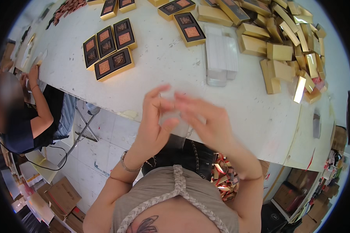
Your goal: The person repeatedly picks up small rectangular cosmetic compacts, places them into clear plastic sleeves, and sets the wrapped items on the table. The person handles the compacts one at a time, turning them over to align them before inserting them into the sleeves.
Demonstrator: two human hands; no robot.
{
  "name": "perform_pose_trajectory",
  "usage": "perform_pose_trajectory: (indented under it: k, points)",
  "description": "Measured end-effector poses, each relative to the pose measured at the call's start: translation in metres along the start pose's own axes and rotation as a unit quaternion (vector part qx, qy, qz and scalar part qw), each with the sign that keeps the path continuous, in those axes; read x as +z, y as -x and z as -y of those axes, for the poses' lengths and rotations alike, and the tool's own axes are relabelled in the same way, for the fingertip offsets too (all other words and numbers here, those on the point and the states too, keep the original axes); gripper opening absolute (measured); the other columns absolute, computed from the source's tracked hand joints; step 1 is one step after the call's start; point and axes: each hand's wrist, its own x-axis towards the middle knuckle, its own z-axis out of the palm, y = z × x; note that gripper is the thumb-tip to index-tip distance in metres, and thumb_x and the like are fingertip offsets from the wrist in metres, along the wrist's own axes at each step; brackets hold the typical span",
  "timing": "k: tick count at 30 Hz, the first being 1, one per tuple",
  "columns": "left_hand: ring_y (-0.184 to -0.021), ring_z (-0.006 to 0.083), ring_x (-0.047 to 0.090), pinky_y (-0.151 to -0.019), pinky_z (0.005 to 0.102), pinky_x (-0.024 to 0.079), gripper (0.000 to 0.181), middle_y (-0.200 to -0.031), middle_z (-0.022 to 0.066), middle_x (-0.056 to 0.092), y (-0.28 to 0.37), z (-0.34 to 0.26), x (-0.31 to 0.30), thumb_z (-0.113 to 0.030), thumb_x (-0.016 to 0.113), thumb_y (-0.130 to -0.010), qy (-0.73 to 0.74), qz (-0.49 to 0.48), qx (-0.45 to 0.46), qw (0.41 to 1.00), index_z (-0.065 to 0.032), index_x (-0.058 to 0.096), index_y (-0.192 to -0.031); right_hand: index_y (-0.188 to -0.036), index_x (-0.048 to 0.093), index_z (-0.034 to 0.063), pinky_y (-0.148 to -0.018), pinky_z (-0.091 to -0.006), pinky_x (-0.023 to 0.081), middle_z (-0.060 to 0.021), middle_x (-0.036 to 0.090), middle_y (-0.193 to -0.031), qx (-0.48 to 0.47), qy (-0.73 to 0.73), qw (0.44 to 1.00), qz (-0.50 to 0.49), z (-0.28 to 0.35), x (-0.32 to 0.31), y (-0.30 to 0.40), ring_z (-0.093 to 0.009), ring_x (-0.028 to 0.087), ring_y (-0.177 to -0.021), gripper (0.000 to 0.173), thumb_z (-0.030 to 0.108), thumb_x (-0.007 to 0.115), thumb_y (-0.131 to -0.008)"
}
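My left hand (pixel 154 125) is raised over the table's near edge, its thumb and fingers around a clear plastic sleeve (pixel 176 141). The sleeve is faint, and its lower end shows against a black bag on my lap. My right hand (pixel 211 121) is close by on the right, fingers bent towards the left fingertips. Motion blurs those fingers, so whether they touch the sleeve is unclear. Beyond the hands lies a stack of clear plastic sleeves (pixel 220 59). Gold boxes with black inserts, such as an open gold box (pixel 114 64), stand at the far left.
A large heap of gold cartons (pixel 281 52) covers the table's right side. Another open gold box (pixel 189 29) stands beside the sleeves. A person (pixel 20 107) sits at the left. Below the table, at my right, is a container of small red and gold pieces (pixel 225 174).
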Motion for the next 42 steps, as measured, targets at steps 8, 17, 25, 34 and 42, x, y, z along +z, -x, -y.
perform_pose_trajectory:
  k: [8, 17, 25, 34, 42]
  points:
    - [-0.114, 0.0293, 0.051, -0.094, 0.0457, 0.042, 0.066, -0.141, 0.0151, 0.037, -0.024, 0.003, -0.024, -0.029, 0.058, -0.081, 0.384, -0.154, -0.137, 0.9, -0.0086, 0.034, -0.139, -0.123, 0.056, 0.0126, -0.082, -0.0421, 0.043, -0.0108, 0.064, -0.106, -0.119, 0.52, 0.81, -0.243, -0.07, -0.015, -0.156, -0.03, 0.053, -0.105, 0.051, 0.036, 0.069, -0.079]
    - [-0.105, 0.0275, 0.049, -0.088, 0.0432, 0.043, 0.049, -0.122, 0.0105, 0.044, -0.094, 0.055, -0.046, -0.05, 0.05, -0.091, 0.687, -0.316, -0.054, 0.652, -0.0103, 0.043, -0.119, -0.122, 0.057, 0.016, -0.075, -0.0449, 0.045, -0.023, 0.05, -0.117, -0.21, 0.309, 0.927, -0.035, -0.031, 0.011, -0.039, -0.036, 0.053, -0.089, 0.05, 0.004, 0.063, -0.074]
    - [-0.105, 0.0282, 0.051, -0.088, 0.0462, 0.045, 0.058, -0.121, 0.0107, 0.047, -0.089, 0.033, 0.009, -0.058, 0.045, -0.091, 0.589, -0.277, -0.063, 0.756, -0.0115, 0.038, -0.125, -0.125, 0.051, 0.0085, -0.085, -0.0403, 0.047, -0.0235, 0.046, -0.129, -0.161, 0.17, 0.968, -0.092, -0.015, 0.001, -0.003, -0.035, 0.053, -0.101, 0.063, 0.006, 0.076, -0.067]
    - [-0.122, 0.0292, 0.044, -0.103, 0.0454, 0.038, 0.051, -0.136, 0.02, 0.04, -0.047, 0.004, 0.037, -0.041, 0.049, -0.095, 0.705, -0.126, -0.201, 0.668, -0.0057, 0.041, -0.13, -0.144, 0.022, 0.0017, -0.102, -0.0417, 0.037, -0.0225, 0.021, -0.15, -0.204, -0.056, 0.954, -0.213, -0.049, 0.019, -0.004, -0.032, 0.037, -0.132, 0.085, 0.028, 0.072, -0.081]
    - [-0.11, 0.0253, 0.051, -0.084, 0.0349, 0.051, 0.073, -0.141, 0.017, 0.027, -0.014, -0.022, 0.049, -0.024, 0.066, -0.087, 0.066, -0.032, 0.06, 0.996, -0.002, 0.024, -0.142, -0.123, 0.043, 0.0015, -0.074, -0.0242, 0.044, -0.0143, 0.058, -0.113, -0.041, -0.207, 0.922, -0.325, -0.027, 0.0, 0.01, -0.015, 0.056, -0.091, 0.047, 0.022, 0.066, -0.088]
